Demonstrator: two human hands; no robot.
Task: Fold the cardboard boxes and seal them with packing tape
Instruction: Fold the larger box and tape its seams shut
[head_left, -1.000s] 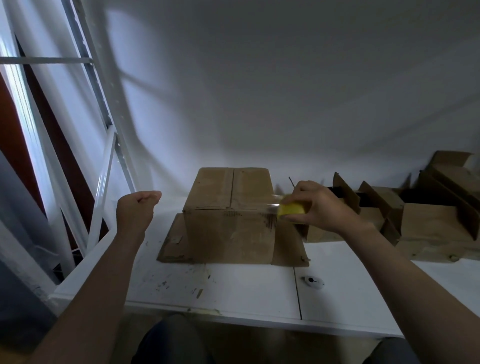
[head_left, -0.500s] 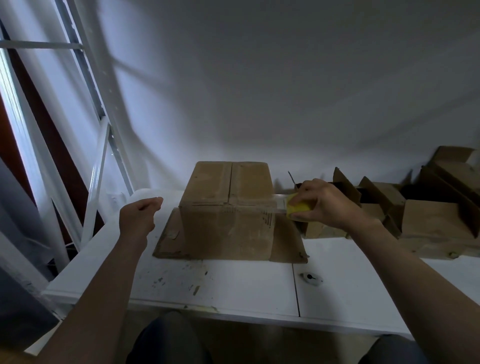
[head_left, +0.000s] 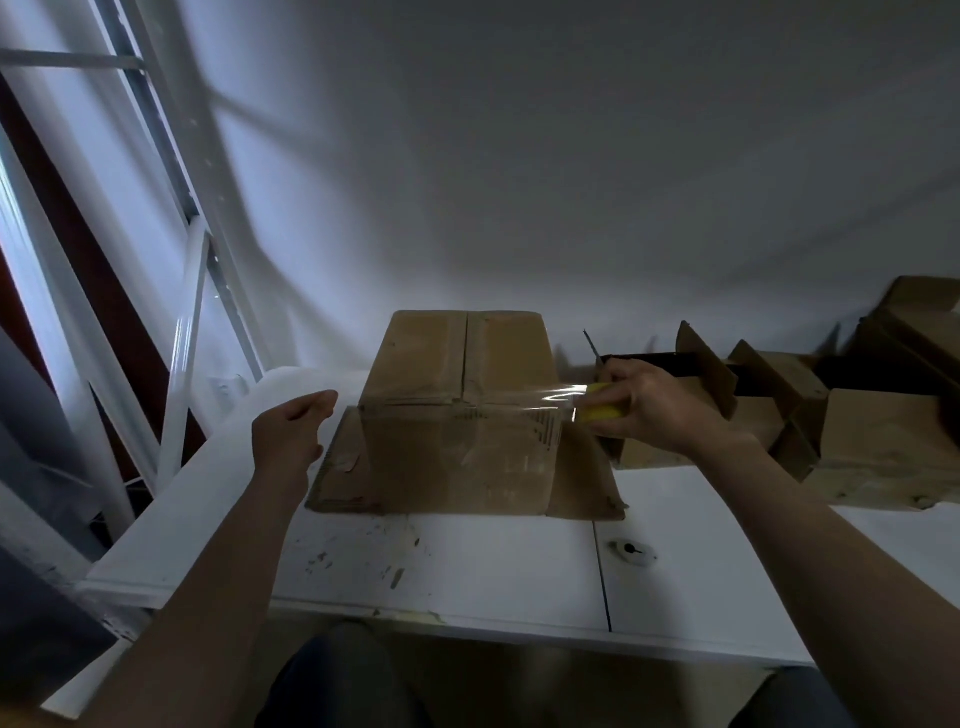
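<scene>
A brown cardboard box (head_left: 457, 415) stands on the white table (head_left: 467, 561) with its top flaps closed and two lower flaps splayed out at its sides. My right hand (head_left: 649, 405) grips a yellow tape roll (head_left: 602, 410) just right of the box's front top edge. A strip of clear tape (head_left: 530, 400) stretches from the roll across the box top. My left hand (head_left: 291, 436) hovers left of the box with fingers loosely curled, holding nothing and not touching the box.
Several unfolded and half-folded cardboard boxes (head_left: 831, 431) crowd the table's right back. A white metal rack frame (head_left: 171, 291) stands at the left. A small white cap (head_left: 631, 551) lies on the table front. The white wall is close behind.
My right hand pulled the roll rightward, drawing out more clear tape over the box top. My left hand moved closer to the box's left side and loosened from a fist.
</scene>
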